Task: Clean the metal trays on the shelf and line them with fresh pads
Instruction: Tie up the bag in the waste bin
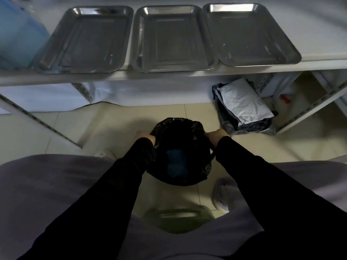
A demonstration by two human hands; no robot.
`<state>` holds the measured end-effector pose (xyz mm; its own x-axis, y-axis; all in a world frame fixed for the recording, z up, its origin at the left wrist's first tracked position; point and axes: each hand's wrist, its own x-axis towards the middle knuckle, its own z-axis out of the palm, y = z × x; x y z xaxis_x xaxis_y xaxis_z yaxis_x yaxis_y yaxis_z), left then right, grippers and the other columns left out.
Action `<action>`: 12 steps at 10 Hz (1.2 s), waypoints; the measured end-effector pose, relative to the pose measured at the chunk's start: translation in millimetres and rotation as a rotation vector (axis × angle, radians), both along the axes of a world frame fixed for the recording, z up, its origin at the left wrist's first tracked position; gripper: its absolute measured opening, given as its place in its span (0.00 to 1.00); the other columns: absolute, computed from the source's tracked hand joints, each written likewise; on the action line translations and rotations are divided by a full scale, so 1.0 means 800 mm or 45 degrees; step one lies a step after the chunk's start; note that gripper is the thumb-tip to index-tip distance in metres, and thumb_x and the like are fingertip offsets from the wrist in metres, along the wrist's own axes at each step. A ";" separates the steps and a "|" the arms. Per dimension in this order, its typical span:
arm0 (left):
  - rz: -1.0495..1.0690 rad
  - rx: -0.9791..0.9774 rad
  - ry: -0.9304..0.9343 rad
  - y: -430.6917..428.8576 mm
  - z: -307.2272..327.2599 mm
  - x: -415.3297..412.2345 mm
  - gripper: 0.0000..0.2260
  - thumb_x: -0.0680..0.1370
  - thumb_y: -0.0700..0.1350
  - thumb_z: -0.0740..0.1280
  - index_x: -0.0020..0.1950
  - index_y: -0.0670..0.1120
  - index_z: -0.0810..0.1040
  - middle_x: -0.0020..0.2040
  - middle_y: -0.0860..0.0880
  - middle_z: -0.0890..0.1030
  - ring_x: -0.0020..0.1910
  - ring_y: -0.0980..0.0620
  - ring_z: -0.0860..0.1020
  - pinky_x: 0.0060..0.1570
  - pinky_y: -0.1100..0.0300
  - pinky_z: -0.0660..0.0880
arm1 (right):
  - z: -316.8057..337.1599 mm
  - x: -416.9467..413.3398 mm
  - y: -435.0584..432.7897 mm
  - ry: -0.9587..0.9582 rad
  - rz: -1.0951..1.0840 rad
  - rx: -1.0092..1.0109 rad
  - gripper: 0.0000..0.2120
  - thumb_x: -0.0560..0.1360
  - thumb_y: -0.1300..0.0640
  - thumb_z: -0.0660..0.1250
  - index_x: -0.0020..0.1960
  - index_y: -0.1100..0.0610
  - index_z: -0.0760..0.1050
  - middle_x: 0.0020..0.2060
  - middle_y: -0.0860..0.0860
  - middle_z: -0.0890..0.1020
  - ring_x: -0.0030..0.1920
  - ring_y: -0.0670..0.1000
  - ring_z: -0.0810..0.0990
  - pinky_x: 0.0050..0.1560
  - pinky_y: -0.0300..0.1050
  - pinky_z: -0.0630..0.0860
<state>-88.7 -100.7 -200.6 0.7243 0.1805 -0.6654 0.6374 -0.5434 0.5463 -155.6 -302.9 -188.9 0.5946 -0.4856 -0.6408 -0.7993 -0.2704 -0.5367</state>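
**Both hands at the bin bag, trays bare on the shelf**

From my remote seat, the white shelf (187, 76) spans the upper frame. On it three metal trays sit side by side, rims nearly touching: the left tray (84, 40), the middle tray (172, 38) and the right tray (249, 34), none holding a pad. A blurred blue stack (16, 34) fills the upper left corner beside the left tray.

Below, at frame centre, a black bin bag (180, 132) stands open on the tiled floor, with something blue (176, 162) inside. Grey parcels (244, 107) lie at centre right under the shelf. A blurry green object (178, 220) shows at bottom centre.

My right hand (216, 136) curls over the bag's right rim, pinching the plastic. My left hand (145, 136) meets the left rim; its fingers are hidden, so I cannot tell its grip.
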 end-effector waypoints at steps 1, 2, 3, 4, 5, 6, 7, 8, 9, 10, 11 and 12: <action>-0.110 0.077 -0.031 0.002 0.009 0.001 0.15 0.77 0.41 0.67 0.60 0.33 0.76 0.57 0.38 0.79 0.58 0.40 0.78 0.59 0.54 0.74 | 0.002 0.003 0.000 0.024 0.047 -0.055 0.20 0.78 0.54 0.64 0.65 0.64 0.73 0.64 0.59 0.76 0.65 0.58 0.75 0.62 0.46 0.71; -0.190 0.142 -0.107 0.003 0.027 -0.001 0.17 0.76 0.46 0.69 0.61 0.37 0.77 0.60 0.41 0.79 0.60 0.43 0.77 0.59 0.57 0.71 | 0.009 0.004 -0.001 0.032 0.075 -0.108 0.18 0.77 0.56 0.65 0.64 0.63 0.74 0.63 0.59 0.77 0.64 0.57 0.75 0.60 0.45 0.72; -0.214 0.210 -0.223 0.003 0.024 0.005 0.19 0.76 0.47 0.68 0.63 0.38 0.75 0.61 0.41 0.78 0.62 0.43 0.75 0.60 0.58 0.70 | 0.012 0.007 -0.005 -0.010 0.083 -0.181 0.15 0.78 0.59 0.62 0.62 0.64 0.76 0.60 0.60 0.79 0.60 0.60 0.77 0.57 0.46 0.73; -0.323 0.240 -0.335 0.002 0.026 0.008 0.16 0.78 0.46 0.64 0.62 0.38 0.73 0.60 0.40 0.78 0.59 0.41 0.77 0.59 0.56 0.72 | 0.010 0.011 -0.010 -0.092 -0.052 -0.172 0.15 0.78 0.64 0.59 0.63 0.65 0.73 0.59 0.62 0.78 0.59 0.63 0.77 0.61 0.53 0.75; -0.388 0.349 -0.433 0.003 0.030 0.011 0.12 0.79 0.46 0.63 0.58 0.39 0.74 0.55 0.40 0.80 0.54 0.41 0.79 0.54 0.55 0.75 | 0.011 0.008 -0.009 -0.182 -0.145 -0.199 0.15 0.76 0.68 0.55 0.60 0.64 0.72 0.57 0.64 0.77 0.53 0.63 0.77 0.58 0.55 0.76; -0.377 0.447 -0.553 0.003 0.035 0.011 0.12 0.79 0.46 0.61 0.56 0.40 0.74 0.56 0.41 0.77 0.53 0.41 0.77 0.48 0.55 0.73 | 0.011 0.007 -0.009 -0.277 -0.145 -0.194 0.19 0.75 0.71 0.52 0.58 0.62 0.76 0.56 0.64 0.79 0.47 0.59 0.77 0.51 0.47 0.75; -0.341 0.474 -0.671 0.000 0.035 0.008 0.12 0.78 0.49 0.62 0.52 0.41 0.76 0.59 0.44 0.72 0.56 0.43 0.74 0.49 0.56 0.72 | 0.017 0.007 -0.006 -0.354 -0.145 -0.152 0.21 0.74 0.72 0.52 0.55 0.61 0.80 0.55 0.61 0.81 0.43 0.57 0.77 0.49 0.42 0.75; -0.421 0.536 -0.714 -0.001 0.032 0.010 0.15 0.75 0.53 0.67 0.52 0.42 0.78 0.58 0.45 0.73 0.60 0.44 0.70 0.57 0.55 0.70 | 0.020 0.007 0.001 -0.428 -0.212 -0.087 0.16 0.74 0.68 0.57 0.53 0.63 0.81 0.53 0.62 0.82 0.40 0.55 0.79 0.39 0.36 0.74; -0.420 0.377 -0.637 -0.003 0.033 0.010 0.09 0.75 0.47 0.68 0.46 0.41 0.74 0.54 0.40 0.77 0.55 0.41 0.75 0.52 0.56 0.72 | 0.021 0.007 0.007 -0.458 -0.182 -0.103 0.12 0.74 0.64 0.63 0.55 0.62 0.81 0.54 0.58 0.83 0.56 0.57 0.80 0.52 0.38 0.72; -0.333 0.330 -0.673 0.000 0.033 0.011 0.07 0.78 0.40 0.63 0.42 0.41 0.68 0.50 0.37 0.79 0.50 0.40 0.77 0.47 0.55 0.73 | 0.021 0.006 0.005 -0.443 -0.224 -0.153 0.17 0.74 0.68 0.59 0.56 0.60 0.81 0.56 0.56 0.82 0.58 0.55 0.79 0.52 0.33 0.69; -0.212 0.325 -0.710 0.009 0.035 0.013 0.09 0.80 0.44 0.62 0.44 0.39 0.71 0.51 0.37 0.79 0.50 0.39 0.77 0.48 0.54 0.73 | 0.021 0.005 -0.002 -0.441 -0.323 -0.221 0.18 0.75 0.69 0.58 0.56 0.58 0.81 0.57 0.56 0.81 0.59 0.57 0.79 0.52 0.36 0.69; -0.051 0.295 -0.670 0.012 0.037 0.014 0.14 0.81 0.49 0.59 0.45 0.39 0.71 0.52 0.37 0.79 0.52 0.39 0.77 0.46 0.55 0.71 | 0.026 0.001 -0.007 -0.432 -0.404 -0.267 0.20 0.75 0.71 0.55 0.57 0.57 0.80 0.57 0.56 0.81 0.58 0.57 0.78 0.51 0.38 0.70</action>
<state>-77.4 -91.0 -171.2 0.9564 0.2446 -0.1598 0.2885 -0.7048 0.6481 -154.8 -308.6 -168.2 0.5546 -0.7736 -0.3066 -0.6498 -0.1724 -0.7403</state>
